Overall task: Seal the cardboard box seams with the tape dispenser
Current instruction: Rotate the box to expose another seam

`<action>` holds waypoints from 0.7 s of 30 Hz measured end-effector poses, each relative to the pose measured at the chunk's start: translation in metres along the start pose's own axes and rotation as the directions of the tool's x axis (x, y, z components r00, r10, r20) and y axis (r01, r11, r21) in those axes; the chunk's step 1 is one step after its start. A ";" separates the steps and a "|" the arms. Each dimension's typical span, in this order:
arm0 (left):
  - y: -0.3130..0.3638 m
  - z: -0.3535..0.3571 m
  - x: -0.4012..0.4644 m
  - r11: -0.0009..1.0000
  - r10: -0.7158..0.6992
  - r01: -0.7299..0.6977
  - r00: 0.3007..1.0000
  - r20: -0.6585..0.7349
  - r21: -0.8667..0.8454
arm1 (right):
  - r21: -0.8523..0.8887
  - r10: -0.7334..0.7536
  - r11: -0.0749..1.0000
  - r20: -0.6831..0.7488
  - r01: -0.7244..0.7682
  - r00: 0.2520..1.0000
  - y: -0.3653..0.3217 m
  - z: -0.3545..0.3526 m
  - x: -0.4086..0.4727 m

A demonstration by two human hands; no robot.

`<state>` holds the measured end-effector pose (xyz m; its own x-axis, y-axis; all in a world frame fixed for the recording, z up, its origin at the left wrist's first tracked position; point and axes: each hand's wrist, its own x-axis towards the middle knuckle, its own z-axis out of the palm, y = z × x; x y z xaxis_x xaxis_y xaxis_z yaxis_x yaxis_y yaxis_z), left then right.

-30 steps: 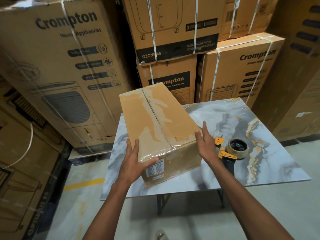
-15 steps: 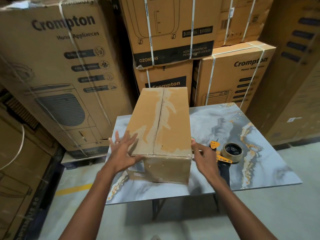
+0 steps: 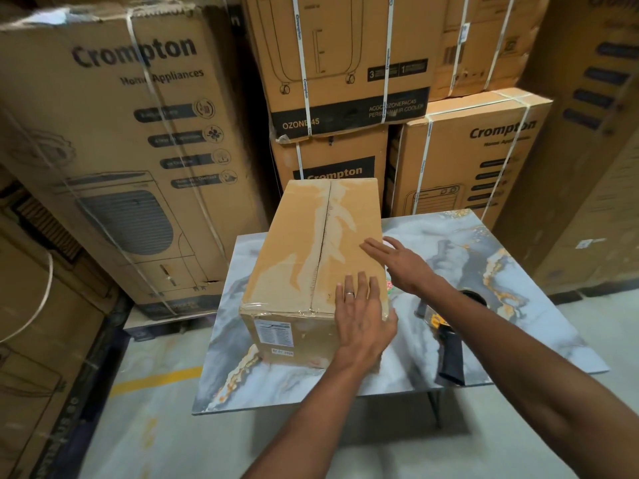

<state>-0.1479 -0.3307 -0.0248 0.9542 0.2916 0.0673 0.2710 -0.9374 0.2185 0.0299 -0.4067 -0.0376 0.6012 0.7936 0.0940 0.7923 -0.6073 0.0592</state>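
A long brown cardboard box [image 3: 297, 257] lies on the marble-patterned table [image 3: 518, 271], its taped centre seam running away from me. Clear tape crosses its near top edge, and a white label sits on its near end. My left hand [image 3: 363, 316], wearing a ring, rests flat on the box's near right corner with fingers spread. My right hand [image 3: 397, 264] hovers flat over the right top edge, holding nothing. The tape dispenser [image 3: 451, 354], with a black handle and yellow body, lies on the table right of the box, partly hidden behind my right forearm.
Tall strapped appliance cartons [image 3: 131, 150] stand stacked close behind and to the left of the table, with more [image 3: 466, 160] at the back right. The grey floor [image 3: 155, 426] with a yellow line lies below the table's front edge.
The box has been turned straight and now rests flat on the table. My left hand crossed from its left side to the near right corner. My right hand rose onto the top right edge.
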 end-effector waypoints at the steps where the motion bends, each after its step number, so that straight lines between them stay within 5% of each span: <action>1: -0.002 0.001 -0.001 1.000 0.003 -0.003 1.000 0.000 0.005 | 0.023 -0.003 1.000 -0.014 0.003 1.000 0.000 0.003 -0.001; 15: -0.093 -0.027 -0.021 0.984 0.168 -0.170 0.985 0.049 0.044 | 0.183 -0.079 0.979 -0.044 0.086 0.996 -0.053 -0.011 -0.007; 21: -0.161 -0.049 -0.053 0.977 0.204 -0.202 0.979 0.024 -0.069 | 0.065 -0.144 0.986 -0.159 0.156 0.977 -0.099 -0.012 -0.020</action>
<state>-0.2484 -0.1865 -0.0161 0.9921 0.0898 0.0875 0.0635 -0.9616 0.2671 -0.0615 -0.3630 -0.0330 0.4566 0.8564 0.2412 0.8814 -0.4723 0.0085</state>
